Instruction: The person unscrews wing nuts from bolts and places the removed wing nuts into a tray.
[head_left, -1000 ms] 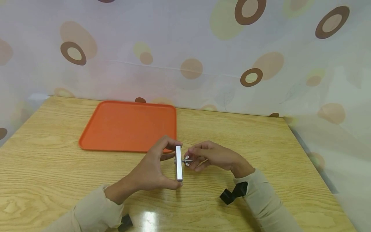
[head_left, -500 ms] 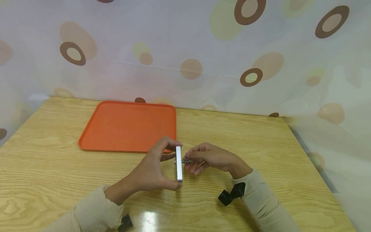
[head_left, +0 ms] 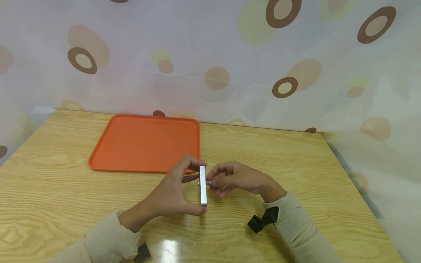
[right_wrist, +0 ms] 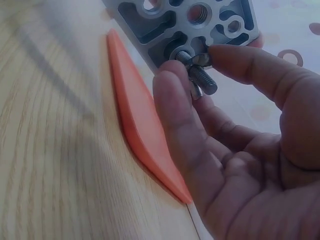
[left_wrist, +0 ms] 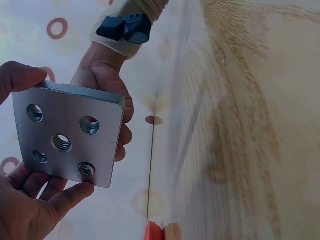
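Observation:
My left hand [head_left: 172, 193] grips a square silver metal plate [left_wrist: 62, 162] by opposite edges, thumb on one and fingers on the other. Several holes pierce the plate, a larger threaded one at its middle. A bolt [right_wrist: 206, 82] runs through one corner hole; its round head [left_wrist: 86, 169] shows in the left wrist view. On the threaded end sits a wing nut [right_wrist: 201, 60], close to the plate's recessed side. My right hand [head_left: 241, 179] pinches the wing nut between its fingertips, which partly hide it in the head view.
Behind the left hand, an orange tray [head_left: 144, 144] lies on the wooden table [head_left: 263, 153]. A patterned cloth [head_left: 197, 44] hangs along the table's far edge and right side. Black devices [head_left: 263, 220] are strapped at both wrists.
The right fingertips have shifted slightly left and now cover much of the wing nut, whose wings have turned. The left hand and the plate have stayed in place.

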